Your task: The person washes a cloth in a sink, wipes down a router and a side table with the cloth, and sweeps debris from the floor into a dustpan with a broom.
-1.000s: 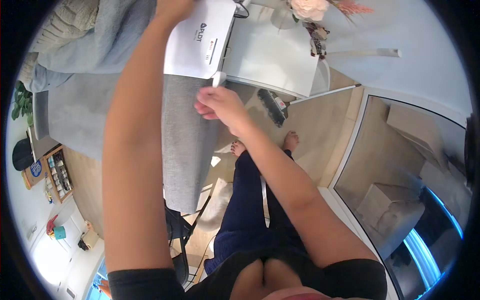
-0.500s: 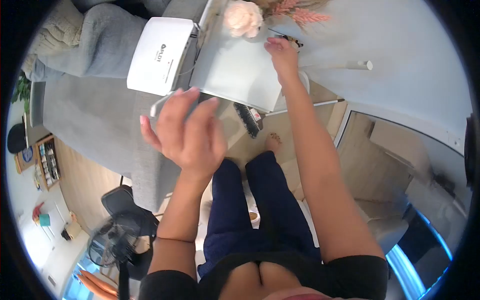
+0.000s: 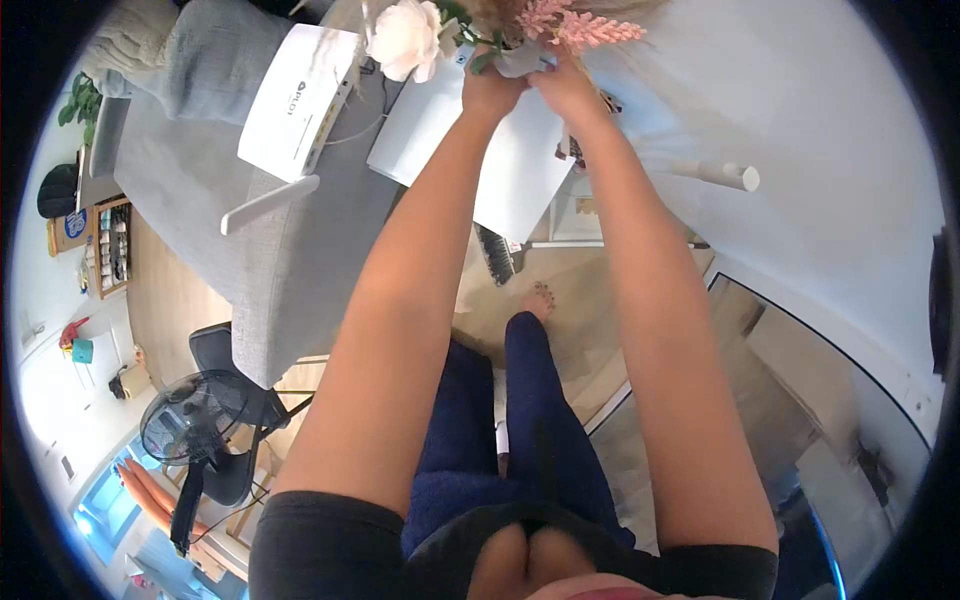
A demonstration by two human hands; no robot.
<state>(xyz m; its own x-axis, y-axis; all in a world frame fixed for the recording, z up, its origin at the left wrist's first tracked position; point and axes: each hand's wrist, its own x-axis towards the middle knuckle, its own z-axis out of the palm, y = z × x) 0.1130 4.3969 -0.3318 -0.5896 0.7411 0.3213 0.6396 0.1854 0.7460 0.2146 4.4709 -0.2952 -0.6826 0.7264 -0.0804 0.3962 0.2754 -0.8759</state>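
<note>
Head view:
- Clasped vase point(image 3: 517, 62) between left hand point(image 3: 493, 93) and right hand point(image 3: 567, 88).
- Curled both inward, with thumbs nearly meeting; could not tell hidden fingers' grip.
- Reached over table point(image 3: 530, 180).

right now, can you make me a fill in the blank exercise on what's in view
The left hand and right hand are at the vase of ____.
The white router bears the letters ____.
The visible foot is ____, with no shoe or sock.

Missing words: flowers; PLDT; bare
</note>
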